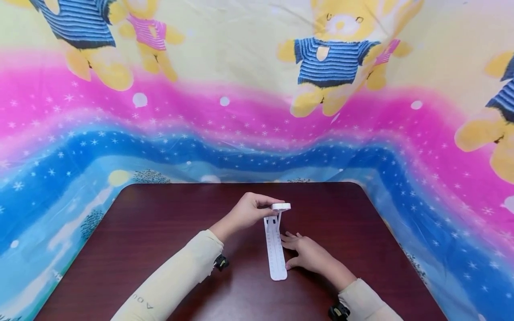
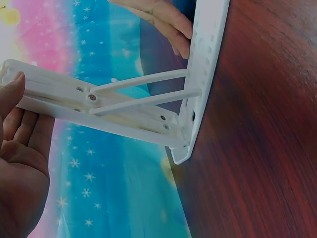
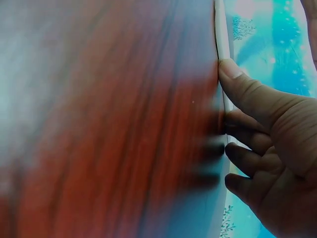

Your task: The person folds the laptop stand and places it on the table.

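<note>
A white plastic folding stand (image 1: 277,263) is on the brown table, its long flat base lying on the tabletop. From the base's far end rises a hinged arm (image 2: 64,101), braced by two thin struts (image 2: 143,101). My left hand (image 1: 245,214) pinches the raised arm's top between thumb and fingers. Beside the base's right edge rests my right hand (image 1: 311,256), its fingers spread and extended. In the right wrist view, the thumb (image 3: 242,82) touches the base's edge, and the other fingertips lie close along it.
The dark reddish-brown tabletop (image 1: 160,223) has rounded far corners. Behind and around it hangs a colourful cloth (image 1: 225,125) with bears and snowflakes. A small black device (image 1: 221,262) is on the left wrist, and another black device (image 1: 339,311) is on the right wrist.
</note>
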Available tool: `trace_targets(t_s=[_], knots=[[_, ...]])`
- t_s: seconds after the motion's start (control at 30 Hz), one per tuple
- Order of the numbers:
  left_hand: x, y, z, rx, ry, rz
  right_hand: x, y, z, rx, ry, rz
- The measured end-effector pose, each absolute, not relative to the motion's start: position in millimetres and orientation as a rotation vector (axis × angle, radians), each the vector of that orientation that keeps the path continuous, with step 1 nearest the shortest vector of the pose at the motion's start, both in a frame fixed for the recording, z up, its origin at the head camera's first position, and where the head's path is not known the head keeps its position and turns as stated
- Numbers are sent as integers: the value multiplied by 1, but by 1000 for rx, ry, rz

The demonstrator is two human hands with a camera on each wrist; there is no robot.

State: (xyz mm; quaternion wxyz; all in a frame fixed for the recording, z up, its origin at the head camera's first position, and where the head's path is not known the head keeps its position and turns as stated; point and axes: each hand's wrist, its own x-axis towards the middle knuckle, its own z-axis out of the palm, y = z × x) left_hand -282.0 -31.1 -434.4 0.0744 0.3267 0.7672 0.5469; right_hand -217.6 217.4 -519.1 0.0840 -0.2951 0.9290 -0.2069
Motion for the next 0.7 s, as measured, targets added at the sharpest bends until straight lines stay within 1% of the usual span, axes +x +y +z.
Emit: trace_targets(t_s=[0.7], knots=[[-278,-55,-436,996,2300,1667,-224,189,-517,-858,2827,-491]])
